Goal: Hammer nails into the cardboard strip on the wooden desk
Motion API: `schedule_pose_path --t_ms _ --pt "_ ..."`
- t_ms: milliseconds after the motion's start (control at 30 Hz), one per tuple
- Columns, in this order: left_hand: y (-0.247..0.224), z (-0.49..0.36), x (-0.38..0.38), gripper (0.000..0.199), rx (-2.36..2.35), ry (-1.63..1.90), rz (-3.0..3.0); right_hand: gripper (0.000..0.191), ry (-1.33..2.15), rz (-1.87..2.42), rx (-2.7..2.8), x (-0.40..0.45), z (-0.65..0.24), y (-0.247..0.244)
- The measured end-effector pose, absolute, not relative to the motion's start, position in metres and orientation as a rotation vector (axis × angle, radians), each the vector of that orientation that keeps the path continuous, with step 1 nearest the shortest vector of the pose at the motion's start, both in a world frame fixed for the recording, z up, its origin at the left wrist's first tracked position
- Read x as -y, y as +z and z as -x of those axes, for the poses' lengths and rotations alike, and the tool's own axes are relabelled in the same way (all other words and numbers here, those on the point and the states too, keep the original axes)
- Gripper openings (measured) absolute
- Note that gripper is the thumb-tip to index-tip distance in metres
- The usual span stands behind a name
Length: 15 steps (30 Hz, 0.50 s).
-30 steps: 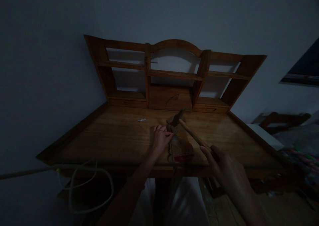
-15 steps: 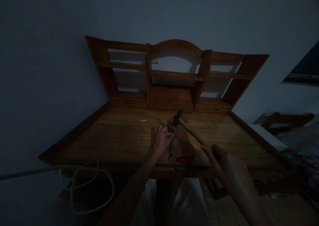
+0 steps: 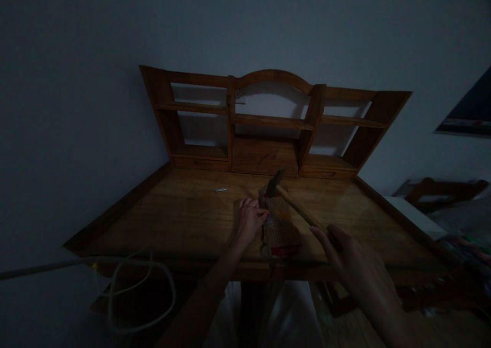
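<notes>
A hammer (image 3: pixel 301 210) with a wooden handle is in my right hand (image 3: pixel 353 256), its fingers wrapped round the handle's lower end. The dark hammer head hangs over the far end of a brown patterned piece (image 3: pixel 283 230) with a red near edge, which lies on the wooden desk (image 3: pixel 184 210). My left hand (image 3: pixel 251 220) rests at the left side of this piece. Its thumb and index finger pinch something tiny and pale, too small to name, against the patterned surface; the other fingers are spread towards the desk.
Wooden shelving (image 3: pixel 268 120) stands along the desk's back edge. Small striped items (image 3: pixel 221 190) lie left of centre on the desk. A pale looped cable (image 3: pixel 171 281) hangs at the lower left. At the right is a wooden chair (image 3: pixel 448 194).
The view has shifted slightly, so the desk and shelving sit a little lower in the picture. Both hands and the hammer hold nearly the same places over the patterned piece.
</notes>
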<state>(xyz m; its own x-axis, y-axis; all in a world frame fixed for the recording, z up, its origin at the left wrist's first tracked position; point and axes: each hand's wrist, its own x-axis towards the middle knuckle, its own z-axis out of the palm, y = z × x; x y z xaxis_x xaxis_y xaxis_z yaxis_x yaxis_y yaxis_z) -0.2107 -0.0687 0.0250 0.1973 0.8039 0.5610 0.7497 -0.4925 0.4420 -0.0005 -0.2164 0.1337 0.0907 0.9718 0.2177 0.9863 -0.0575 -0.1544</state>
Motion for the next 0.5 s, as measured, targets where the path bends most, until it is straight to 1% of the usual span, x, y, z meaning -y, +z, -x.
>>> schedule_pose_path --t_ms 200,333,500 --pt "0.026 0.210 0.068 0.014 -1.565 1.164 -2.384 0.043 -0.059 2.105 2.037 0.217 0.002 0.128" --pt "0.028 0.209 0.069 0.014 -1.559 1.136 -2.385 0.038 -0.079 2.114 2.036 0.219 0.001 0.122" --pt "0.030 0.210 0.070 0.015 -1.554 1.153 -2.383 0.031 -0.112 2.091 1.995 0.220 -0.001 0.127"
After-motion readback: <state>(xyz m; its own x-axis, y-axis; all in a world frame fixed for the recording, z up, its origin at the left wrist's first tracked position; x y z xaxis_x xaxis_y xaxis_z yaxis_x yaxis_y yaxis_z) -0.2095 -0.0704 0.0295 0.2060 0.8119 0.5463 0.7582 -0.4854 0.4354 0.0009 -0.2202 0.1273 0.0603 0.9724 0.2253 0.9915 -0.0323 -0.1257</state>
